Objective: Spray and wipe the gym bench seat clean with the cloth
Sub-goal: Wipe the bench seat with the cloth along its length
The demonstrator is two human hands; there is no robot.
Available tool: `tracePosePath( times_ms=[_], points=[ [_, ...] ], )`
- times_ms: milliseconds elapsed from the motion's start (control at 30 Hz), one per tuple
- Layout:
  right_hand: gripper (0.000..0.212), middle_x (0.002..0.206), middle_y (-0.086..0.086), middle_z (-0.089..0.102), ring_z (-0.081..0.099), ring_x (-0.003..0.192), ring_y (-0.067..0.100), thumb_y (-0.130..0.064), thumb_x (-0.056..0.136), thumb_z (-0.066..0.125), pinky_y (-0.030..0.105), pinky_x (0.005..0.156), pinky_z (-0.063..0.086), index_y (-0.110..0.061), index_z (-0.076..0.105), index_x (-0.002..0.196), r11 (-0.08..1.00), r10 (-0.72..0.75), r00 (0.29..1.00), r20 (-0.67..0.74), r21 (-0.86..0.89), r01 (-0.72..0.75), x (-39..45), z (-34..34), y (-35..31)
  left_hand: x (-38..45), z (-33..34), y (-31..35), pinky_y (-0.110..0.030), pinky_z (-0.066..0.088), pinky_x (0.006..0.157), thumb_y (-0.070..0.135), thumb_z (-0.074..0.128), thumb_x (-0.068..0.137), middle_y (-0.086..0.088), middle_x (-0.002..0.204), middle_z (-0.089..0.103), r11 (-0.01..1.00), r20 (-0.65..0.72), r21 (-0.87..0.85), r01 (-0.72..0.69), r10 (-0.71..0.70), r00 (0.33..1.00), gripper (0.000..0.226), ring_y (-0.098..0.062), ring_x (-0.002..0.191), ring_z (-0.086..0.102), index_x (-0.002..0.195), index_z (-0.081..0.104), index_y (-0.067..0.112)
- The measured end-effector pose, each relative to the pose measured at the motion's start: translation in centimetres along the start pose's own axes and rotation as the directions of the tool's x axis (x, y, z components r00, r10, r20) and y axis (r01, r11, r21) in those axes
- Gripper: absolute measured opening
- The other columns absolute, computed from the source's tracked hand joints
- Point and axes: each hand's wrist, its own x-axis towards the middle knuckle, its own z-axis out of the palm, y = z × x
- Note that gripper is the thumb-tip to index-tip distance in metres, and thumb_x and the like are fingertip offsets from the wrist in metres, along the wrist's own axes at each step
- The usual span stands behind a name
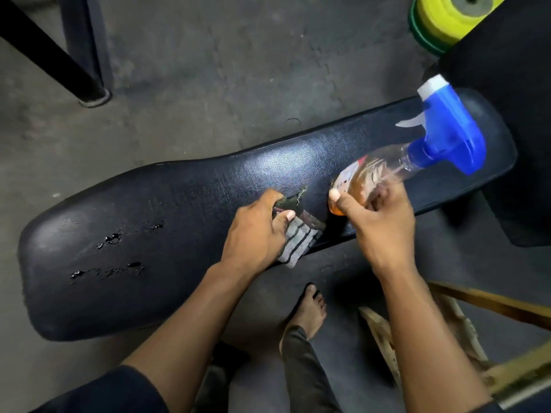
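Bench (185, 204) risk: droplets (113, 238) far from cloth (298, 239) may go unwiped; left hand (256, 234) grip pins cloth, right hand (384, 222) grip holds tilted bottle (387, 168), which could slip.

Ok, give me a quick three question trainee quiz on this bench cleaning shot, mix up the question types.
1. True or false: the left hand presses the striped cloth on the bench seat.
2. The spray bottle in the right hand has a trigger head coloured: A red, B blue, C black?
3. Fill in: wet droplets sit on the seat toward the picture's ____ end.

Key: 1 true; 2 B; 3 left.
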Motion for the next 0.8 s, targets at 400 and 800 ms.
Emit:
tracePosePath(
  times_ms=[400,800],
  points=[
    [0.051,0.158,0.009,0.057,0.051,0.149,0.025,-0.03,0.102,0.056,0.035,0.126,0.035,-0.017,0.059,0.151,0.703,-0.255,0.899,0.356,-0.57,0.425,-11.0,10.1,-0.3,-1.2,-4.8,-6.7,-0.045,0.054,0.086,0.032,0.068,0.1,-0.006,0.101,0.076,0.997,-0.117,0.076,-0.002,0.011,0.993,0.018,-0.034,0.098,0.066,0.115,0.067,0.021],
    [0.067,0.182,0.006,0.007,0.01,0.165,0.047,-0.052,0.11,0.031,0.071,0.129,0.011,-0.039,0.011,0.172,0.222,-0.31,0.705,0.638,-0.672,0.706,-7.4,28.6,-1.2,-2.8,-15.6,-23.4,-0.054,0.028,0.13,0.052,0.047,0.108,-0.01,0.177,0.027,0.877,-0.346,0.456,0.153,0.016,0.938,0.067,-0.034,0.162,0.029,0.163,0.04,0.016]
  ],
)
